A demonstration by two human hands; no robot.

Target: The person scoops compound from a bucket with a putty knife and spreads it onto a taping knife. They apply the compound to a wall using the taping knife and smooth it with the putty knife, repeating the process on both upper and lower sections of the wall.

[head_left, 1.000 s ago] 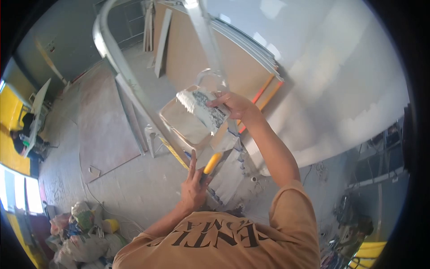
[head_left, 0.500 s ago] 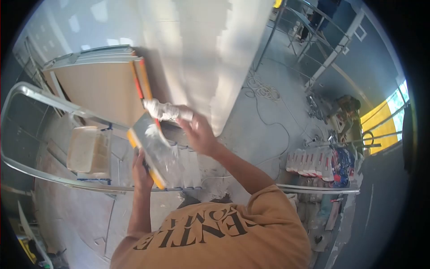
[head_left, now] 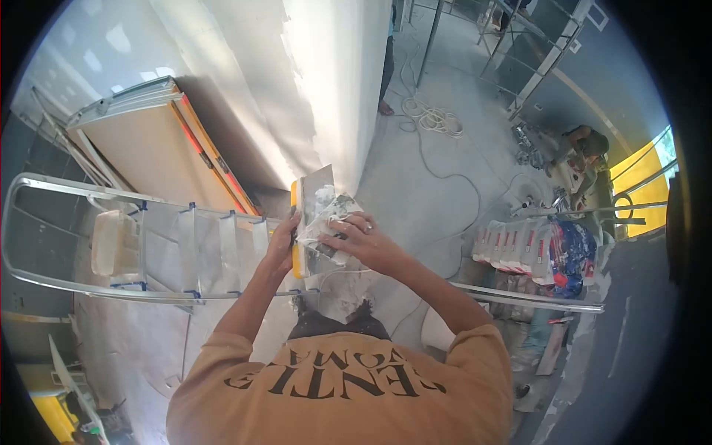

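Head view looks straight down on a yellow-edged board, held between both hands just in front of the chest and carrying a lump of wet plaster. The left hand is closed around the board's near edge, with the thumb on top. It seems to hold the board tipped toward the body so the plaster does not slide off. The right hand lies over a plaster-caked blade, its fingers bent down across the blade and pressing it onto the board. How the hand grips the handle is hidden.

Directly beyond the hands rises a white wall with a fresh, uneven coat. Below them run the steps of an aluminium ladder, with a tub on its top to the left of the left hand. Sheets of board lean beyond that. Stacked bags sit well to the right of the right hand, and a cable lies on the floor beyond them.
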